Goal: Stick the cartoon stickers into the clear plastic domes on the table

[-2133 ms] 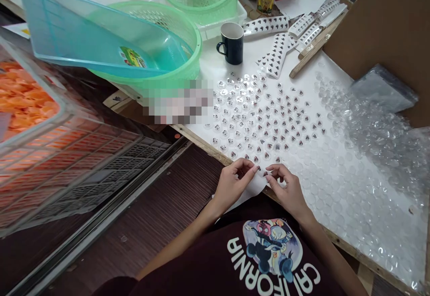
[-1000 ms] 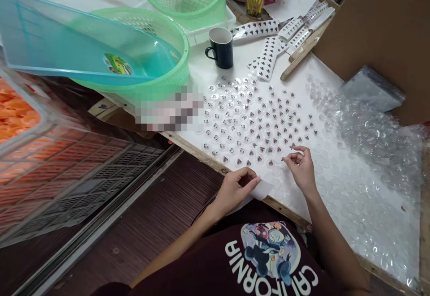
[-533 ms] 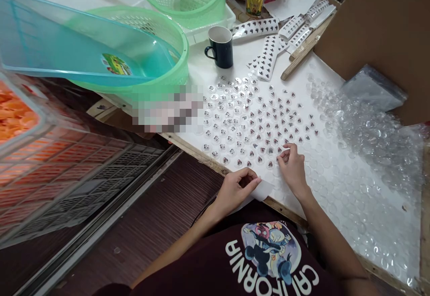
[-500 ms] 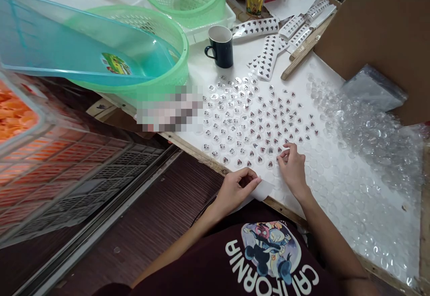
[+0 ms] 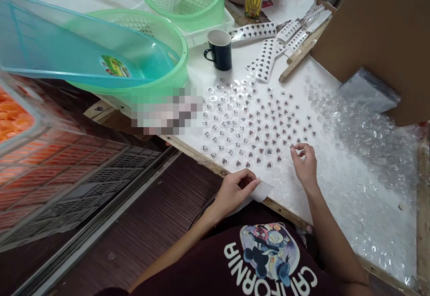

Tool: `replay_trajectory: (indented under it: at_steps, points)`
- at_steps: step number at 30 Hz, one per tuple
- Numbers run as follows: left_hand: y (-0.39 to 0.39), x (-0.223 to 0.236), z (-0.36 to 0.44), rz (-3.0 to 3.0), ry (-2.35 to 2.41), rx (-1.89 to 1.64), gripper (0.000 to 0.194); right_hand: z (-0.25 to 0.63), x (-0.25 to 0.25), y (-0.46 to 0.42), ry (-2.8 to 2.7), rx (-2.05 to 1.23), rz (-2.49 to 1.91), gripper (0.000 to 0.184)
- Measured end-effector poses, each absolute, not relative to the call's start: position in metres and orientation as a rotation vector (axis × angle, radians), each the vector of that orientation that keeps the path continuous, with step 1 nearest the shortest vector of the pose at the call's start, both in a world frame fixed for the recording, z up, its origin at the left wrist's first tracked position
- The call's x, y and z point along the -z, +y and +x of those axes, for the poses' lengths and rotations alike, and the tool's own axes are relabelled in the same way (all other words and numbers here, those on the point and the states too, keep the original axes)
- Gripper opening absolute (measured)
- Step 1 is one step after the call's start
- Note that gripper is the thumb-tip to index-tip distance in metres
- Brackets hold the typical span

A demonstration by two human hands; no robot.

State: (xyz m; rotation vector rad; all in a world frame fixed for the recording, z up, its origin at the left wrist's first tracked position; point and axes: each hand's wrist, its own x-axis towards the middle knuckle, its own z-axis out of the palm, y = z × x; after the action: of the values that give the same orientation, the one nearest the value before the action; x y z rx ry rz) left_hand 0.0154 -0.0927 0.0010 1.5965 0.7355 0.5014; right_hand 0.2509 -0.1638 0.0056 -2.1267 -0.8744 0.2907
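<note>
My left hand [image 5: 237, 190] is closed at the table's near edge, thumb and fingers pinching a white sticker sheet [image 5: 264, 191]. What is printed on its face does not show. My right hand [image 5: 305, 161] hovers low over the clear discs, thumb and forefinger pinched on a small dark-printed sticker [image 5: 291, 147]. Left of that hand lie many clear round discs bearing small printed stickers [image 5: 250, 132], spread in rough rows. Plain transparent discs [image 5: 331, 184] cover the tabletop to the right, under and beyond my right forearm.
A dark mug [image 5: 220, 50] stands behind the discs, near printed sticker strips [image 5: 267, 61] and a wooden bar [image 5: 298, 61]. Green baskets [image 5: 184, 58] and a blue tray [image 5: 83, 58] occupy the left. A heap of clear discs [image 5: 372, 130] lies by a cardboard panel [image 5: 379, 32].
My right hand has moved right and slightly away from my left hand, fingers still pinched. My left hand stays in place with the sheet. The view has shifted slightly.
</note>
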Motion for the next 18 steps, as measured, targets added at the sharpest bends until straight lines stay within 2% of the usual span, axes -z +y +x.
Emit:
replay_trajectory:
  at_steps: [7, 15, 18]
  points:
    - [-0.092, 0.000, 0.016, 1.615, 0.744, -0.498, 0.023, 0.259, 0.002, -0.158, -0.757, -0.562, -2.080, 0.024]
    - [-0.092, -0.002, 0.015, 1.607, 0.748, -0.489, 0.023, 0.252, 0.003, -0.149, -0.969, -0.428, -2.304, 0.009]
    - [-0.092, -0.003, 0.015, 1.595, 0.754, -0.478, 0.023, 0.249, 0.004, -0.148, -1.053, -0.311, -2.381, 0.019]
